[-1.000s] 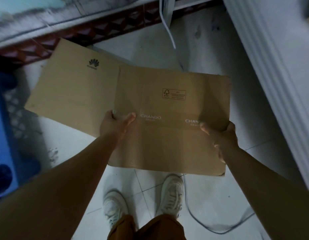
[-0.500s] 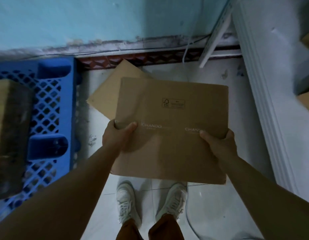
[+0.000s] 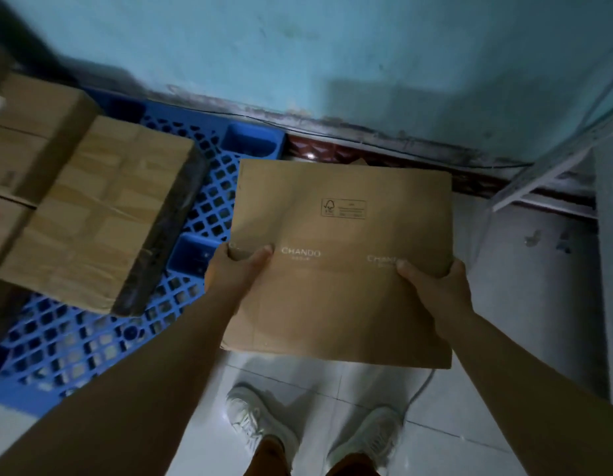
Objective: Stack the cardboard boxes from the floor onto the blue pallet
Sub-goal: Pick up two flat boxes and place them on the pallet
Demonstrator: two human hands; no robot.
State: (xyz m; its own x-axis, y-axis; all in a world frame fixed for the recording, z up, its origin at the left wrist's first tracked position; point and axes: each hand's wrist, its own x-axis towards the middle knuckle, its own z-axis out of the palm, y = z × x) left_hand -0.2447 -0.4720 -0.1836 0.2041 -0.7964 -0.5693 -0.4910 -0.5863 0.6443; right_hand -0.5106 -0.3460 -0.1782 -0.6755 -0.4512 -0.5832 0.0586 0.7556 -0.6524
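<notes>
Taped boxes (image 3: 92,214) already sit on the blue pallet (image 3: 208,207) at 9 o'clock, so task is partly done. Left hand (image 3: 238,269) & right hand (image 3: 432,286) each pinch the flattened cardboard box (image 3: 342,262), thumbs on top, held at centre above the floor tiles (image 3: 525,304), just right of the pallet; it's not yet placed, more to go imo

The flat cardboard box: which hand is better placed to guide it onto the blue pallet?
Probably the left hand: it grips the flat cardboard box on the edge nearest the blue pallet.
</notes>
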